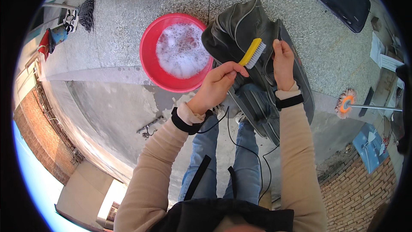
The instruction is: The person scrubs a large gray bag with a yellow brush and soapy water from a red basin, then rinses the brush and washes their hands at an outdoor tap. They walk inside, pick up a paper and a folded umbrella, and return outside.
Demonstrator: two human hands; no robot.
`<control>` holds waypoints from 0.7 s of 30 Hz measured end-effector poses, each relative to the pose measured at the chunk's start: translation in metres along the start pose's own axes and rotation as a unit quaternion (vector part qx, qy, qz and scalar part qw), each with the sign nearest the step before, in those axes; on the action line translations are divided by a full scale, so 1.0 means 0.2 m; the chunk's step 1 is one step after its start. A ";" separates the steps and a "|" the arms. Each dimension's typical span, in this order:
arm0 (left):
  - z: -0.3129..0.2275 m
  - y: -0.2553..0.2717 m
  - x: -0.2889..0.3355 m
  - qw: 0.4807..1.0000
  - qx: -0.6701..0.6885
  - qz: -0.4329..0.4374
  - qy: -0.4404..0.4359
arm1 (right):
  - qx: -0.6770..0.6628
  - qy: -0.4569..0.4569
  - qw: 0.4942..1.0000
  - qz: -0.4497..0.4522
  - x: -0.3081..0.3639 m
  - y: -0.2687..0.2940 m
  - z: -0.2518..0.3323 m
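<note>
A yellow scrub brush [252, 53] with white bristles is gripped at its lower end by my left hand [218, 82], fingers closed. The brush head is over a dark grey fabric bag [239, 19], its bristles turned to the right; whether they touch the fabric I cannot tell. With thumb and fingers pinched, my right hand [284, 63] holds the bag's edge on its right side. The bag looks soft and partly folded, with lighter piping along its seams. Left of it stands a red basin [147, 56] with white suds inside.
A black case [341, 1] lies at the far right. Mops rest at both sides, a dark mop head [86, 13] and a pink-orange one [345, 103]. A step edge crosses the concrete. Black cables [244, 147] hang near my legs.
</note>
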State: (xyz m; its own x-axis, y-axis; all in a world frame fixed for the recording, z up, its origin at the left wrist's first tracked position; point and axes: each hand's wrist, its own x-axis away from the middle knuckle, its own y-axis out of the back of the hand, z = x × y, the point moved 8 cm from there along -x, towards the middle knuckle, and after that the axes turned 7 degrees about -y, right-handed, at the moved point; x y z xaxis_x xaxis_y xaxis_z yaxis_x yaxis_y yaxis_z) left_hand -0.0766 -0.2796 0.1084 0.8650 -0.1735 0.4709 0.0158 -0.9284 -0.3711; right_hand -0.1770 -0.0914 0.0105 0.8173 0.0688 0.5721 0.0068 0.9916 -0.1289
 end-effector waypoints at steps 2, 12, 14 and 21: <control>0.03 -0.12 -0.18 0.998 -0.049 -0.018 0.033 | 0.000 0.032 0.999 -0.012 0.02 -0.01 0.02; 0.03 -0.12 -0.34 0.975 -0.201 -0.036 0.083 | 0.156 0.086 0.983 -0.044 0.03 -0.06 0.08; 0.01 -0.12 -0.44 0.967 -0.253 -0.012 0.021 | 0.185 0.150 0.971 -0.036 0.09 -0.10 0.12; 0.07 -0.09 -0.67 0.939 -0.343 0.001 -0.024 | 0.227 0.165 0.957 -0.069 0.09 -0.06 0.14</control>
State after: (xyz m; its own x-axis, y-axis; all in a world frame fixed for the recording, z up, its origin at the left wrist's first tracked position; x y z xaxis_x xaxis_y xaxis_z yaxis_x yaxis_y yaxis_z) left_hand -0.1854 -0.2356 0.0398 0.8861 -0.1767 0.4284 -0.2997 -0.9236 0.2389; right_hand -0.1790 -0.0984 0.0444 0.9649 -0.0293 0.2610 -0.0627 0.9393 0.3374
